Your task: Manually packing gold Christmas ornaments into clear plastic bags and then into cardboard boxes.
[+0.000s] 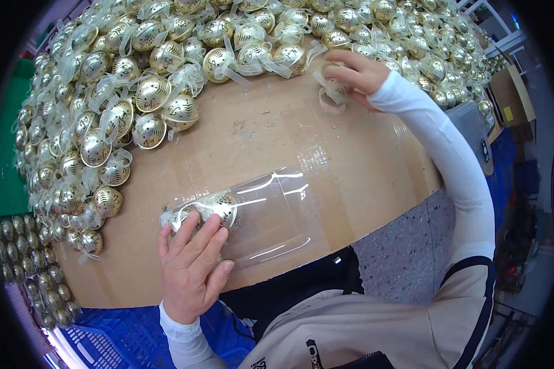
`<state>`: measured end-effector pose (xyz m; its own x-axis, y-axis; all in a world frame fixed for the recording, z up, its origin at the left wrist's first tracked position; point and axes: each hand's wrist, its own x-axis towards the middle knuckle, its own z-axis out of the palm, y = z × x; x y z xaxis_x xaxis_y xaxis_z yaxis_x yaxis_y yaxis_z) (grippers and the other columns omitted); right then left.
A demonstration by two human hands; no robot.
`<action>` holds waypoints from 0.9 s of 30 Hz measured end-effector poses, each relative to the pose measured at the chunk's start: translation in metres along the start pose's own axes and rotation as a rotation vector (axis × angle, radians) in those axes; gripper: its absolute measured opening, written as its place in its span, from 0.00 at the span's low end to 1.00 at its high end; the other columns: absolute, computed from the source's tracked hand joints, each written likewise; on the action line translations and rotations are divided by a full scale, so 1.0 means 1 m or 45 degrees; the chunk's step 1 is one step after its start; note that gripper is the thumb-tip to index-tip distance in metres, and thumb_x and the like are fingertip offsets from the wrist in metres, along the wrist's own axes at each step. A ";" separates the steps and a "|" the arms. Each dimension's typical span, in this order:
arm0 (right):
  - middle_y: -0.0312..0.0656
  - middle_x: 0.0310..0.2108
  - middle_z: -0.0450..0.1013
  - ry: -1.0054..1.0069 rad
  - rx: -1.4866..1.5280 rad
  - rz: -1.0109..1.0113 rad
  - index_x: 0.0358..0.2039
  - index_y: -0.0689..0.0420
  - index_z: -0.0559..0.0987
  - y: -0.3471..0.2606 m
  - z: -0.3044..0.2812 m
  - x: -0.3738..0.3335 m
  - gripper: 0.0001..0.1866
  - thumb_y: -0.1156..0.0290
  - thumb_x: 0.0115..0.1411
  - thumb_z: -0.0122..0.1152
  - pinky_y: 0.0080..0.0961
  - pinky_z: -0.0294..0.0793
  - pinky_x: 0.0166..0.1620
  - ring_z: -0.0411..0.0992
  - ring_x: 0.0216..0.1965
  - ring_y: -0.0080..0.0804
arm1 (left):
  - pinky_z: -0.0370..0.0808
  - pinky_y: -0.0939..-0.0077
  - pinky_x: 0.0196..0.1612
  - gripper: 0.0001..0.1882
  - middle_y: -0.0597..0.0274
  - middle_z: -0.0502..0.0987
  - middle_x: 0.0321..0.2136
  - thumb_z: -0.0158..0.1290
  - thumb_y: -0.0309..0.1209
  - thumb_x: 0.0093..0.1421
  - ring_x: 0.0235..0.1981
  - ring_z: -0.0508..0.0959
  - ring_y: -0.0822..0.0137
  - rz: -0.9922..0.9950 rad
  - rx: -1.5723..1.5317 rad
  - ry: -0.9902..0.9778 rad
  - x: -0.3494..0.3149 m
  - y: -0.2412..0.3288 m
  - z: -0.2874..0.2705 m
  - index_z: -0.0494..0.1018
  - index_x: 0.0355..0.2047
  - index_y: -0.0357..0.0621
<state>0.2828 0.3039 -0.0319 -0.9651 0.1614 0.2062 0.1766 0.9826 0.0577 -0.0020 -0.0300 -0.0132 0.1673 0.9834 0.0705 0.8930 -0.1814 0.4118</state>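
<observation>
Head view: the left hand [194, 267], fingers slightly spread, rests on a clear package [280, 215] on the table [246, 141]; the right hand [351, 77] grips a ribboned ornament [335, 91] beside the gold pile [151, 92].

- A blue plastic crate [114, 338] sat at lower left.
- Speckled floor [403, 243] showed at lower right.
- A cardboard box [516, 89] bore a yellow label [508, 114].

Looked like a workshop or packing room tbh: a huge heap of matching gold ornaments [95, 147] sat on a cardboard-topped table [258, 135], more stood in tidy rows [28, 249] lower left, with blue plastic crates [126, 338] below and a cardboard box [512, 92] off right
</observation>
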 end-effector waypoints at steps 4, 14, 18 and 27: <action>0.48 0.45 0.63 0.070 0.444 0.264 0.48 0.60 0.65 -0.038 0.003 -0.024 0.31 0.78 0.41 0.64 0.28 0.70 0.45 0.67 0.43 0.44 | 0.46 0.58 0.61 0.21 0.63 0.71 0.51 0.54 0.35 0.51 0.58 0.62 0.58 -0.029 0.003 0.072 -0.003 0.000 0.000 0.73 0.46 0.45; 0.47 0.48 0.63 0.119 0.761 0.410 0.51 0.58 0.66 -0.083 0.005 -0.039 0.38 0.69 0.38 0.73 0.30 0.67 0.48 0.66 0.45 0.40 | 0.46 0.58 0.61 0.20 0.62 0.70 0.51 0.53 0.34 0.52 0.58 0.62 0.58 -0.029 0.018 0.061 0.001 0.003 0.000 0.72 0.47 0.45; 0.47 0.46 0.66 0.034 1.182 0.206 0.49 0.59 0.68 -0.126 0.006 -0.030 0.34 0.61 0.43 0.72 0.30 0.66 0.49 0.66 0.47 0.41 | 0.47 0.58 0.60 0.19 0.60 0.70 0.51 0.51 0.33 0.54 0.58 0.62 0.56 -0.086 -0.021 0.032 0.002 0.012 -0.003 0.72 0.47 0.44; 0.45 0.51 0.58 -0.342 1.770 0.296 0.56 0.53 0.64 -0.173 0.027 0.010 0.33 0.73 0.48 0.65 0.23 0.72 0.42 0.65 0.48 0.33 | 0.53 0.61 0.56 0.13 0.64 0.74 0.46 0.52 0.26 0.53 0.52 0.68 0.60 -0.137 -0.117 0.217 0.008 0.000 0.004 0.76 0.40 0.46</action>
<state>0.2373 0.1378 -0.0660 -0.9754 0.1862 -0.1183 0.1552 0.1979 -0.9678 0.0012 -0.0224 -0.0159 -0.0065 0.9853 0.1708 0.8586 -0.0820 0.5061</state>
